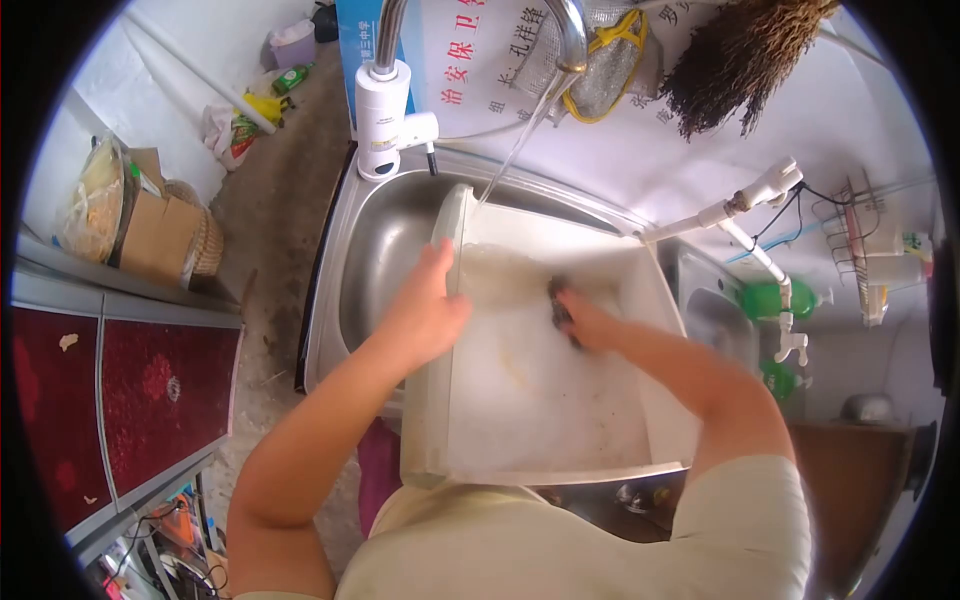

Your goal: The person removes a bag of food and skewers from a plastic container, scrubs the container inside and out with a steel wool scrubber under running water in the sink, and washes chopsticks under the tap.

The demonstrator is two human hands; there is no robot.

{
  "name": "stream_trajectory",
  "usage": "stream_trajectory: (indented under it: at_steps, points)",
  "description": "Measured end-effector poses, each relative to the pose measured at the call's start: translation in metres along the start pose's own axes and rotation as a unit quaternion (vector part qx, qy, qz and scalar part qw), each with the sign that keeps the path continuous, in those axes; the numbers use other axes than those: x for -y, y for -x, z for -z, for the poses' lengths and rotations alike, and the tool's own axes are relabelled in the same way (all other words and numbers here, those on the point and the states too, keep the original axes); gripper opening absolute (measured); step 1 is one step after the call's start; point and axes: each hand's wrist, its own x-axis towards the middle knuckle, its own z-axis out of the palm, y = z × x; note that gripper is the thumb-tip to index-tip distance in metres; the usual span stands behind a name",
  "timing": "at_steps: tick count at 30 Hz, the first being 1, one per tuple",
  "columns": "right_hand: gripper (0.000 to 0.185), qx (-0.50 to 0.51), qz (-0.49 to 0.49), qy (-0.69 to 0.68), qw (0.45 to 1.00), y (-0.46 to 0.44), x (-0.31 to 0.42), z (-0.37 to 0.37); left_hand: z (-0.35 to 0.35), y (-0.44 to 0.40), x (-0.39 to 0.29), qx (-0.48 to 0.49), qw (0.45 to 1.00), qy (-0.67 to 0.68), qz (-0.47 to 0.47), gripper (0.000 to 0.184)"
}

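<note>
A large white bin or drawer [540,400] rests tilted across the sink, its open side facing me. My left hand [432,310] grips the bin's left edge near the top. Inside the bin, my right hand [585,318] is closed on a dark scrubber [561,305] pressed to the bin's inner surface. Brownish marks and dark specks show on that surface. Water [522,137] runs from the curved faucet [572,45] onto the bin's upper left corner.
The steel sink [385,235] lies under the bin. A white water heater [382,120] stands behind it. Right are a white pipe with a tap [792,345], a green bottle [765,300] and a wire rack [850,240]. A broom [745,65] hangs above.
</note>
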Motion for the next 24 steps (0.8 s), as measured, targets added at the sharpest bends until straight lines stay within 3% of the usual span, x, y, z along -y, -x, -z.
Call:
stream_trajectory:
  at_steps: [3,5,8,11,12,15,19,22,24]
  points:
    - [0.059,0.083,0.14,0.091,0.982,-0.011,0.035,-0.042,0.001,0.001,-0.007,-0.003,0.999,0.044,0.014,0.065]
    - [0.061,0.119,0.306,0.029,0.944,0.046,0.108,-0.042,0.0,-0.001,-0.004,-0.005,0.999,0.046,0.009,0.065]
    - [0.063,0.154,0.299,0.058,0.94,0.063,0.128,-0.026,-0.002,0.0,0.001,-0.005,1.0,0.012,-0.005,0.065]
    - [0.059,0.034,0.131,-0.017,0.991,0.022,0.059,-0.011,0.001,0.002,0.001,-0.006,1.0,0.001,-0.011,0.066]
    - [0.058,-0.031,0.079,0.047,0.995,0.006,0.032,-0.015,0.001,0.002,-0.002,-0.004,1.0,0.003,-0.013,0.065]
    - [0.059,-0.098,0.026,0.038,0.994,-0.026,0.058,-0.025,0.004,0.003,-0.014,-0.003,1.0,0.027,0.004,0.065]
    - [0.058,-0.052,0.229,0.009,0.972,-0.031,0.122,-0.039,0.002,0.0,-0.007,-0.007,1.0,0.023,-0.001,0.064]
    - [0.051,-0.016,0.259,0.011,0.966,-0.005,0.143,-0.033,0.0,0.0,-0.003,-0.009,0.999,0.033,-0.006,0.061]
    - [0.044,0.063,0.214,0.056,0.973,0.019,0.149,-0.007,0.003,-0.002,-0.001,0.003,0.999,0.034,-0.022,0.058]
